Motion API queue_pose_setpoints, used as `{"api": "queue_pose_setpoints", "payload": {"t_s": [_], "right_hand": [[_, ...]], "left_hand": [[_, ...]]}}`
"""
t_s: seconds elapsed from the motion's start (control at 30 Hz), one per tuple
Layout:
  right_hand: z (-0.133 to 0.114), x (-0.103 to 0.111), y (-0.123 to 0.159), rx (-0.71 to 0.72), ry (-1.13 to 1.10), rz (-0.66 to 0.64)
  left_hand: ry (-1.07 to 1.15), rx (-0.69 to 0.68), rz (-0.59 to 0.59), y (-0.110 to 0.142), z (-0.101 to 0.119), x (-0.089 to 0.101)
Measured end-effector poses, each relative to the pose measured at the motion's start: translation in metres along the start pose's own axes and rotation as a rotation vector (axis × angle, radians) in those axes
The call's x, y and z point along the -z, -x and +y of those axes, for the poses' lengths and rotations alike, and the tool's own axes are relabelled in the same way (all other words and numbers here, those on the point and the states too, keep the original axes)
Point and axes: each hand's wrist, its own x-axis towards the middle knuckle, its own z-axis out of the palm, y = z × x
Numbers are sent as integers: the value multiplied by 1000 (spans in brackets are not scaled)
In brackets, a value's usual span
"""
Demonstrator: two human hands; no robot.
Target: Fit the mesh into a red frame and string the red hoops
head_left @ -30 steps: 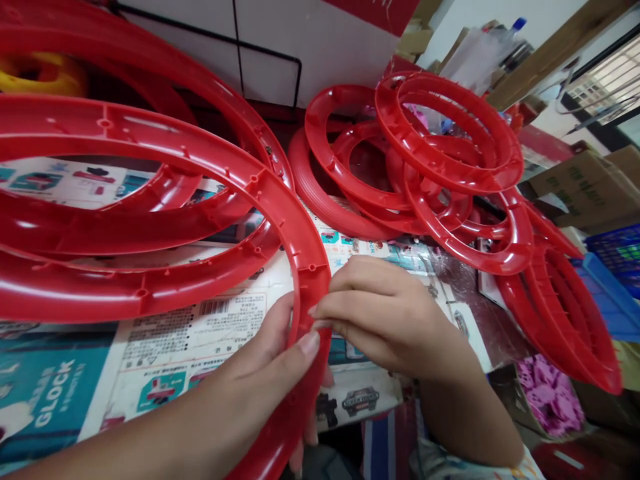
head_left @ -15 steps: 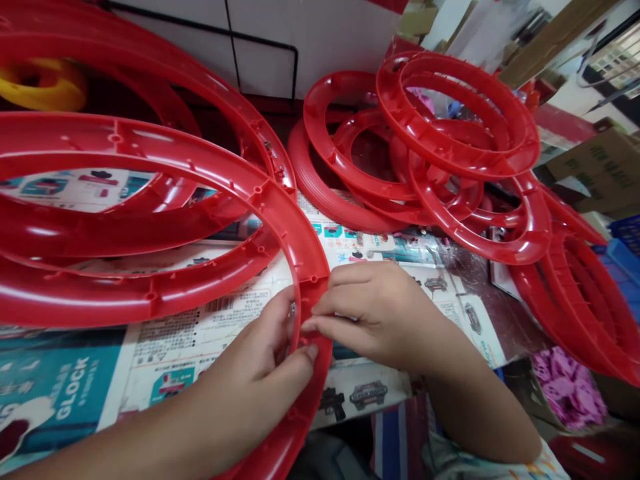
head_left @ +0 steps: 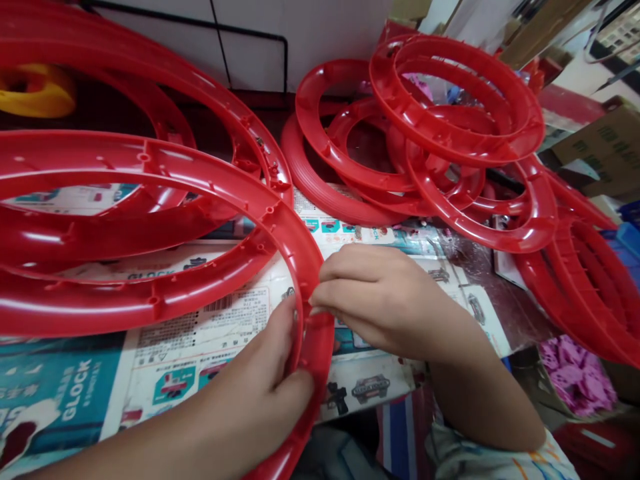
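Note:
A large red plastic ring [head_left: 295, 247] lies with its hollow, ribbed side up, small round posts standing in the channel. My left hand [head_left: 270, 373] is closed around its near right part, thumb over the inner rim. My right hand [head_left: 373, 300] is at the outer rim beside it, fingers pressed together in a pinch at the channel. Whatever the fingertips hold, if anything, is hidden. Beneath the ring, printed cardboard [head_left: 200, 327] covers the tabletop. Another red ring [head_left: 225, 107] sits behind at the left.
Several smaller red rings [head_left: 455, 147] are heaped at the back right. A yellow ring-shaped part [head_left: 37, 93] lies at far left. Behind the table stands a white panel with a black wire frame [head_left: 250, 33]. Pink pieces [head_left: 577, 373] fill a box at lower right.
The held ring has turned clockwise, its posts shifting right and down along the curve. My right hand's fingertips have moved up slightly from inside the channel toward the outer rim. The view has shifted slightly.

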Motion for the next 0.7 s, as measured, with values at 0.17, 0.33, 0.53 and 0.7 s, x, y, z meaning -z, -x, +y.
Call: {"api": "queue_pose_setpoints", "payload": {"t_s": [0.17, 0.33, 0.53, 0.7], "right_hand": [[4, -3, -2, -32, -37, -56], [6, -1, -2, -72, -97, -86], [4, -2, -2, -93, -129, -42], [0, -4, -1, -58, -59, 2]], "left_hand": [[139, 184, -31, 4, 11, -6], [447, 153, -14, 2, 11, -9], [496, 95, 50, -5, 6, -6], [354, 79, 141, -3, 7, -11]]}}
